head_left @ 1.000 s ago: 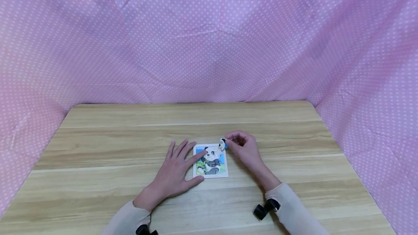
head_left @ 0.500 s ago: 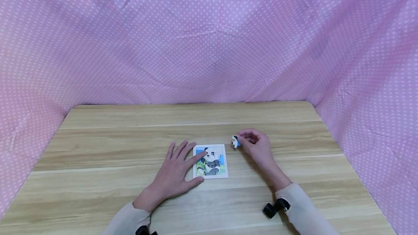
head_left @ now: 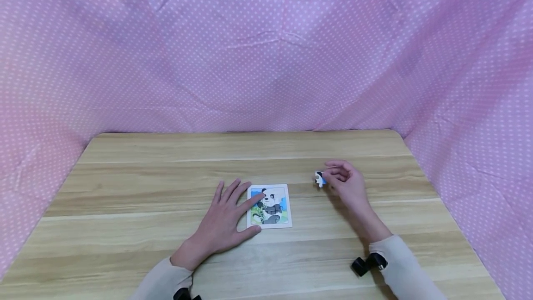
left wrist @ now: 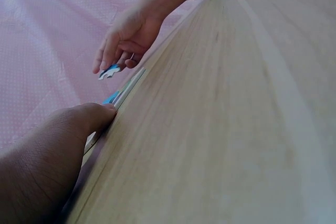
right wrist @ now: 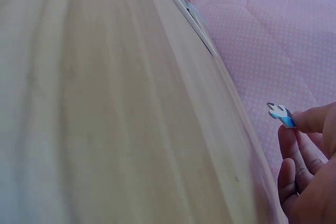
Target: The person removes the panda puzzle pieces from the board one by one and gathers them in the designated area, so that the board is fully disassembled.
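Observation:
A panda jigsaw puzzle (head_left: 276, 219) in a white square frame lies flat near the middle of the table. My left hand (head_left: 222, 221) rests on its left side, fingers spread and straight, with the index fingertip on the panda picture and the thumb at the lower edge. Off to the right, my right hand (head_left: 347, 184) pinches a puzzle piece (head_left: 319, 179) between thumb and fingers. White, black and blue show on the piece (right wrist: 282, 115) in the right wrist view. It is held above the table, apart from the frame. The upper right of the picture lacks its panda ear.
The wooden table (head_left: 145, 175) spreads around the puzzle on all sides. Behind and beside it hangs a pink curtain (head_left: 266, 59) with white dots. A black wrist camera (head_left: 368, 264) sits on the right sleeve.
My right hand has carried the puzzle piece away from the frame's upper right corner, further right across the table. My left hand and the puzzle frame have stayed in place.

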